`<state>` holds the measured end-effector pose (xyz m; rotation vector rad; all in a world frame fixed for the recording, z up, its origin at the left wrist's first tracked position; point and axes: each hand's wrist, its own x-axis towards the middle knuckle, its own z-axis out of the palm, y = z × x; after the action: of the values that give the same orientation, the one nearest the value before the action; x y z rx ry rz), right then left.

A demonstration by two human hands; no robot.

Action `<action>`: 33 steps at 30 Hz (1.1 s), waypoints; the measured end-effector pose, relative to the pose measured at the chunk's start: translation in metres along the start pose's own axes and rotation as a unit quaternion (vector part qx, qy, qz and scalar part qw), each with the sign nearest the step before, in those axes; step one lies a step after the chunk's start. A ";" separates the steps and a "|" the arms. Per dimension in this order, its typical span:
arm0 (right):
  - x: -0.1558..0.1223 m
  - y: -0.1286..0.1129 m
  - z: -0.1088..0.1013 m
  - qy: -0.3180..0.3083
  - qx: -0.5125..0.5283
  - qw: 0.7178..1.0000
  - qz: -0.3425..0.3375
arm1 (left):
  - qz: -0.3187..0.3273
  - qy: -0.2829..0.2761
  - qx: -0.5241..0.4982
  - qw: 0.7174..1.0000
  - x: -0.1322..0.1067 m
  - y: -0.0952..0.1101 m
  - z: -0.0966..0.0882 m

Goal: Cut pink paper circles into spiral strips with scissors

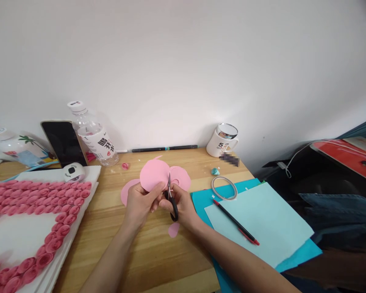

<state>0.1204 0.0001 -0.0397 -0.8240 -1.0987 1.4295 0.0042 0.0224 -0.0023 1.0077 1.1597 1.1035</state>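
Observation:
My left hand pinches a pink paper circle and holds it up over the wooden desk. My right hand grips small black-handled scissors, whose blades point up into the lower edge of the pink paper. More pink paper circles lie on the desk behind my hands. A small pink scrap lies just below the scissors.
A white board covered with several rolled pink paper roses lies at left. Blue sheets, a red-black pen and a tape ring are at right. A water bottle, phone, mug and black pen line the wall.

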 end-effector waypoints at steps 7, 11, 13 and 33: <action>-0.001 -0.002 -0.002 0.035 -0.023 0.999 0.031 | -0.004 0.008 -0.010 1.000 0.001 0.002 -0.001; -0.002 -0.004 -0.002 0.036 -0.022 0.998 0.045 | -0.002 0.015 -0.007 1.000 0.001 0.003 0.000; -0.002 -0.004 -0.001 0.035 -0.023 0.998 0.051 | 0.002 0.017 -0.007 1.000 0.001 0.003 0.000; 0.001 -0.007 -0.001 -0.002 -0.016 1.000 -0.005 | 0.010 -0.013 0.045 0.999 -0.004 0.009 0.003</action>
<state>0.1239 0.0012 -0.0335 -0.8367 -1.1304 1.4088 0.0061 0.0201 0.0076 1.1026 1.1899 1.0595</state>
